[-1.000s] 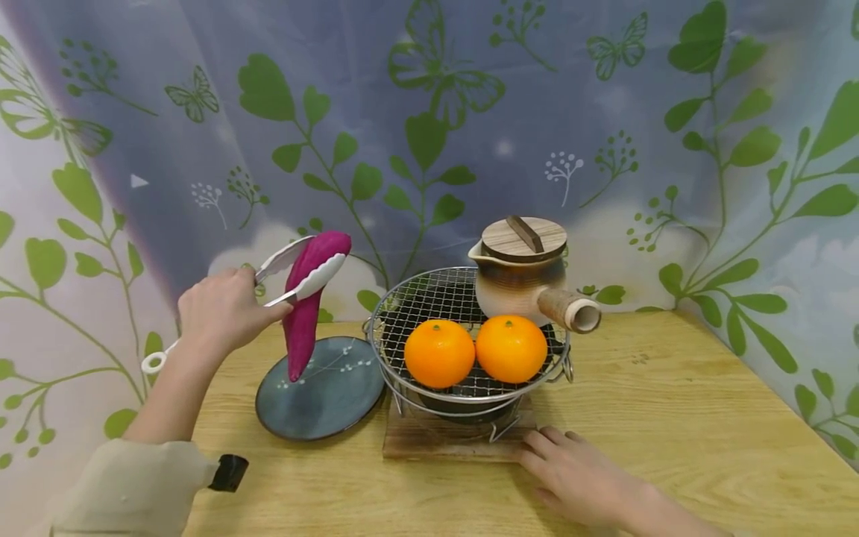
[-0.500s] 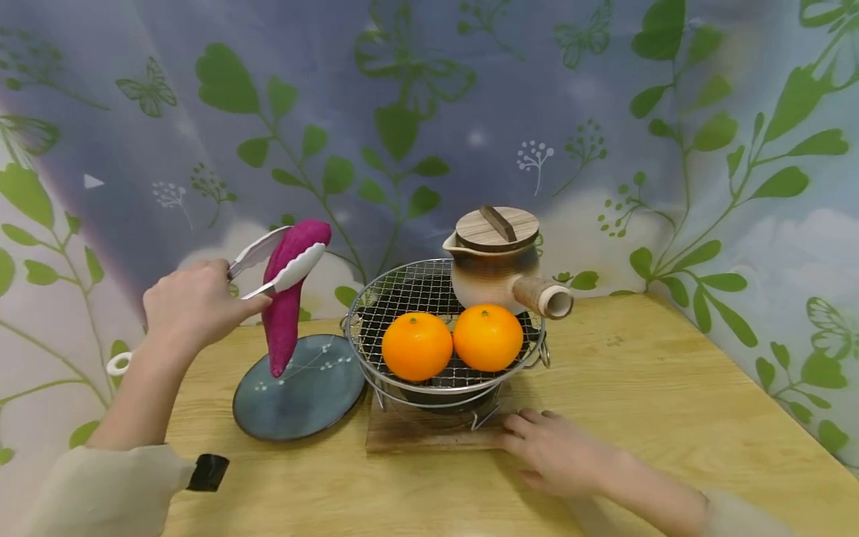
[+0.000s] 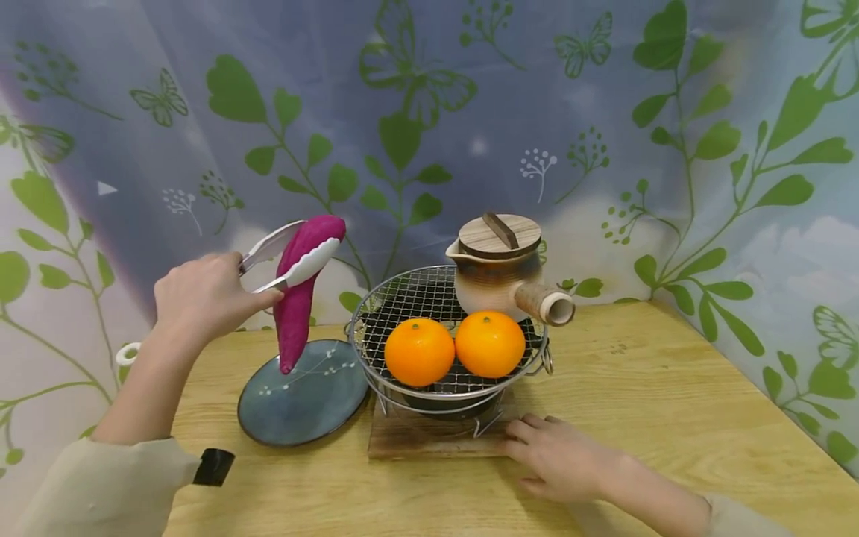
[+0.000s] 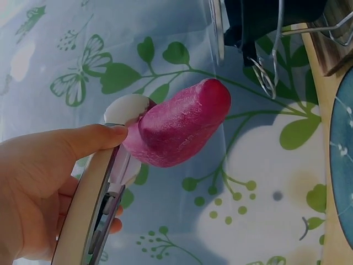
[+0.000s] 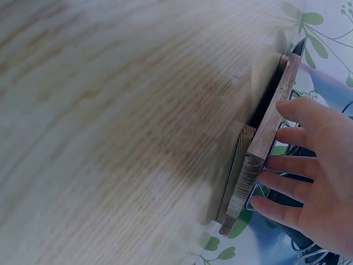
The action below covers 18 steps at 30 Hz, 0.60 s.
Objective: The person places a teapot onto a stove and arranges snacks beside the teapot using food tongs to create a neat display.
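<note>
My left hand point(image 3: 211, 294) grips metal tongs with white scalloped tips point(image 3: 314, 261). Between those tips a purple sweet potato point(image 3: 295, 317) hangs upright, slightly tilted, above the blue-grey plate point(image 3: 302, 414). In the left wrist view the sweet potato's rounded end point(image 4: 185, 124) points away from my thumb. My right hand point(image 3: 560, 455) touches the front right corner of a wooden board point(image 3: 429, 440) with its fingertips, its fingers loosely extended. A round wire grill point(image 3: 409, 294) stands over that board. Two oranges point(image 3: 419, 352) sit side by side on its mesh.
Behind the oranges, a brown-and-cream clay pot point(image 3: 493, 280) with a wooden lid point(image 3: 499, 235) stands on the grill. Its handle point(image 3: 546, 304) juts out to the right. A patterned cloth point(image 3: 483, 97) hangs behind the wooden table point(image 3: 644, 388).
The head view has shifted, so the scene sits farther left. My left hand has brought the sweet potato slightly to the right, closer to the grill. My right hand stays at the board.
</note>
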{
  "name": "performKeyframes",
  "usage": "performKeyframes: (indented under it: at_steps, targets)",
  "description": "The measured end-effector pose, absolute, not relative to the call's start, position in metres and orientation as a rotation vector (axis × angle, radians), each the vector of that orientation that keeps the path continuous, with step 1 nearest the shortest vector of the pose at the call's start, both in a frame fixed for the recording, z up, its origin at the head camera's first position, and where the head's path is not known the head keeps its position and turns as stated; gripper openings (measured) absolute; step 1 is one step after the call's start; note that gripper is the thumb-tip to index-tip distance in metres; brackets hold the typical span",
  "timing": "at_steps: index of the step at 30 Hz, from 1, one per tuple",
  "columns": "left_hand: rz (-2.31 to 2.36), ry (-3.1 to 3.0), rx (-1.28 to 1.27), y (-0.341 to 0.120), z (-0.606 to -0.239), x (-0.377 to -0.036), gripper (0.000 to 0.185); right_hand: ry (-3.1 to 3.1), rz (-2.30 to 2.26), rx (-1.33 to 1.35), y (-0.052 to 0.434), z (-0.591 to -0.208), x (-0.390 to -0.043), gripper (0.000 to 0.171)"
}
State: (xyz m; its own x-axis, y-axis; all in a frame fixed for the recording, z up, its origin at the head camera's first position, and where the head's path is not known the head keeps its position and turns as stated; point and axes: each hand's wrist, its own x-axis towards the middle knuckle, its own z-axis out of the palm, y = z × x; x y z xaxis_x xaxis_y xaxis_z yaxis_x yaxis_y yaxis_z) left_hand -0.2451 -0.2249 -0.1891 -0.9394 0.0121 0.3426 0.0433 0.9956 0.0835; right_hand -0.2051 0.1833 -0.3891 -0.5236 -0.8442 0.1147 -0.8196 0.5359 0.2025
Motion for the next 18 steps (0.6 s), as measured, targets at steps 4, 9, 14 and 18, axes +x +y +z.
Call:
performKeyframes:
  at_steps: [4,9,14,18]
  targets:
    - [-0.106,-2.812,-0.047,-0.22,-0.186,-0.245,0.049,-2.577,-0.194,1.413,0.184,-0.389,-0.205,0.044]
    - [-0.09,-2.829,-0.066,-0.213,-0.183,-0.248,0.047,-2.548,-0.208,1.402,0.184,-0.39,-0.205,0.044]
    - [-0.095,-2.834,-0.081,-0.203,-0.179,-0.251,0.045,-2.513,-0.195,1.404,0.184,-0.391,-0.205,0.043]
    - [-0.099,-2.844,-0.075,-0.194,-0.176,-0.255,0.046,-2.507,-0.165,1.407,0.185,-0.392,-0.205,0.042]
